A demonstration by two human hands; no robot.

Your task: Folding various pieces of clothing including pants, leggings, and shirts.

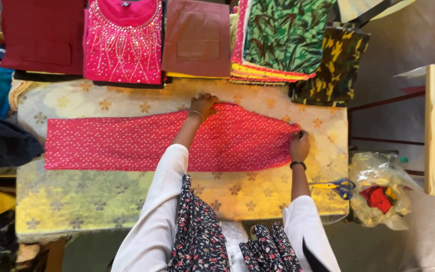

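White sleeves and a black floral scarf (200, 236) fill the bottom edge, closest to the lens. Left hand (202, 105) rests on the far edge of the red dotted cloth (127, 142), fingers curled down onto the fabric, pressing rather than gripping, as far as the angle shows. Right hand (299, 146) sits at the cloth's right end, fingers closed, pinching that edge. Cloth lies flat and lengthwise across the table (258, 191), which is covered in yellow floral fabric. Scissors with blue and yellow handles (339, 186) lie at the table's right edge, just beside the right forearm. Clear plastic bag (381, 194) with red scraps sits right of the table. Along the far side: maroon piece (44, 35), pink sequinned top (124, 45), brown piece (197, 38), green leaf-print stack (283, 35).
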